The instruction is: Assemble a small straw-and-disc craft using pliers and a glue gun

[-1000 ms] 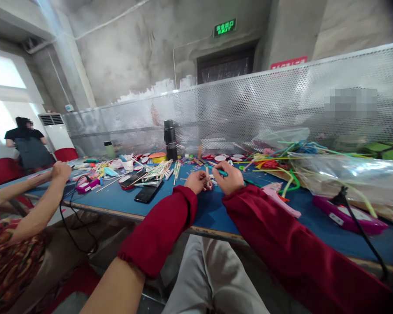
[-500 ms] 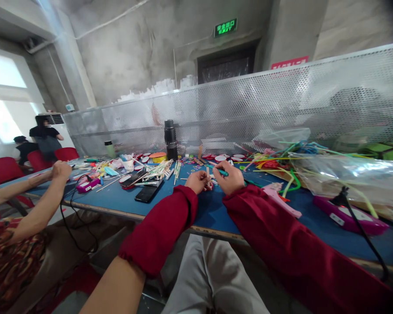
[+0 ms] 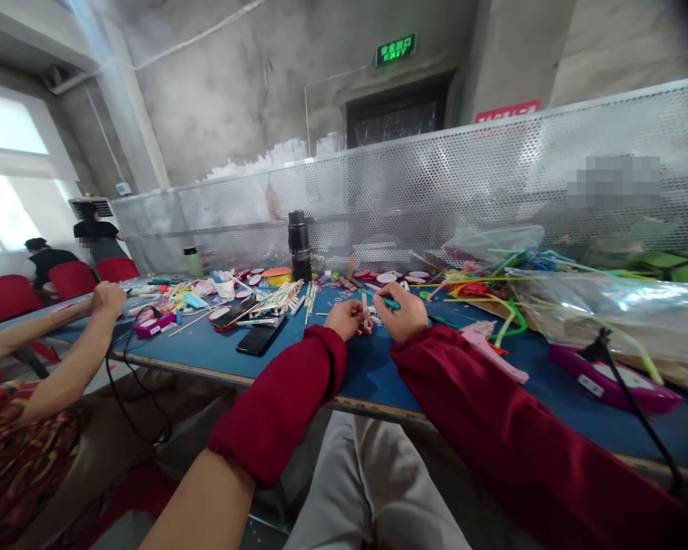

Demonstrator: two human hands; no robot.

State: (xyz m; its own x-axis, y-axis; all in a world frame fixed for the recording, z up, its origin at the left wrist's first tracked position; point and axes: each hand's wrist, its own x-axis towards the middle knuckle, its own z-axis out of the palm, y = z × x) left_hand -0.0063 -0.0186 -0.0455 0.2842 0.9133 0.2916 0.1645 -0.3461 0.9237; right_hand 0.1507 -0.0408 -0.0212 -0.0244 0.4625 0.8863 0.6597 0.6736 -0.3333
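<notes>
The right hand (image 3: 406,313) closes its fingers around one slim teal stick (image 3: 387,302), held just above the middle of the blue counter (image 3: 370,374). Close beside it, the left hand (image 3: 345,318) pinches one thin pale stick (image 3: 365,307) upright. To the left lie one flat black phone (image 3: 258,341) and a loose heap of pale sticks (image 3: 278,296). One tall black cylindrical flask (image 3: 299,246) stands behind them. To the right, one clear, crinkled plastic bag (image 3: 608,305) holds long coloured strands. A co-worker's hand (image 3: 108,298) rests far left.
</notes>
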